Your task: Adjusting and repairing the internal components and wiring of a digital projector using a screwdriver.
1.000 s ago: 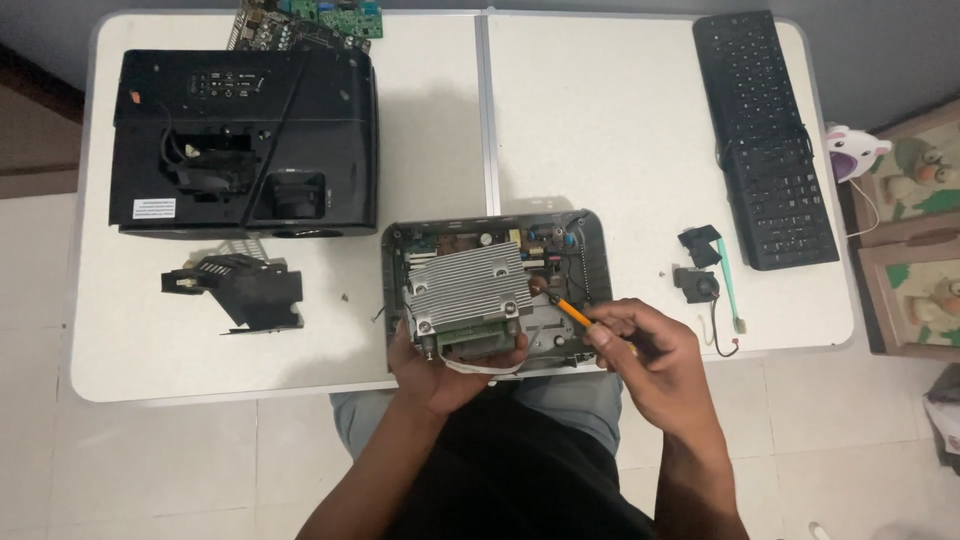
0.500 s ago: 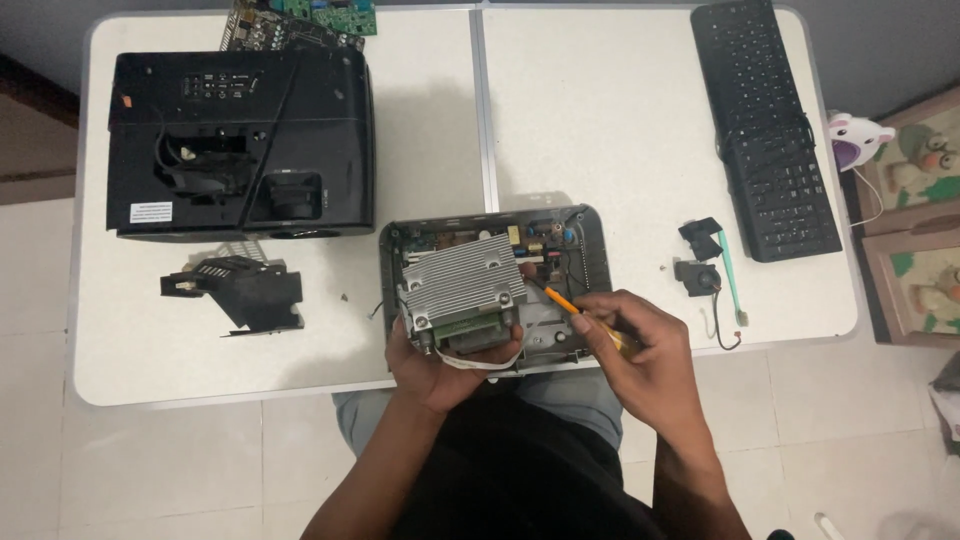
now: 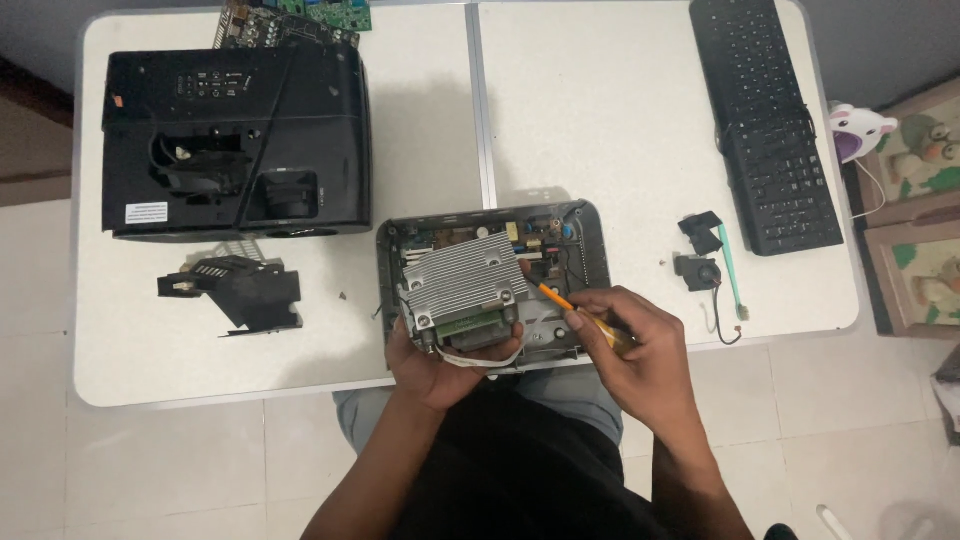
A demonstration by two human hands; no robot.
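Fingers of the right hand point(image 3: 635, 345) were curled around a yellow-handled screwdriver point(image 3: 580, 315), gripping it with the shaft slanting up and to the left so that its tip met the interior of the opened grey device tray point(image 3: 492, 285) just beside the finned metal heat sink point(image 3: 465, 283). The left hand point(image 3: 440, 360) cupped the near edge of that tray from below, thumb and fingers grasping its lower left corner where a pale flat ribbon cable point(image 3: 485, 357) looped out. The tray lay at the near edge of the white folding table point(image 3: 600, 110), close to the person's lap, with a small circuit board and coloured components showing along its far right side. Just to the right of the tray, two small black parts point(image 3: 698, 250) sat on the table next to a thin green stick point(image 3: 730, 270) and a short dark wire. Farther left lay a detached black plastic assembly point(image 3: 240, 292), and beyond it the large black projector housing point(image 3: 235, 140), its top opened. A green circuit board point(image 3: 300, 18) peeked out at the far edge behind the housing. A black keyboard point(image 3: 765, 120) stretched along the far right side of the table, well apart from the hands.
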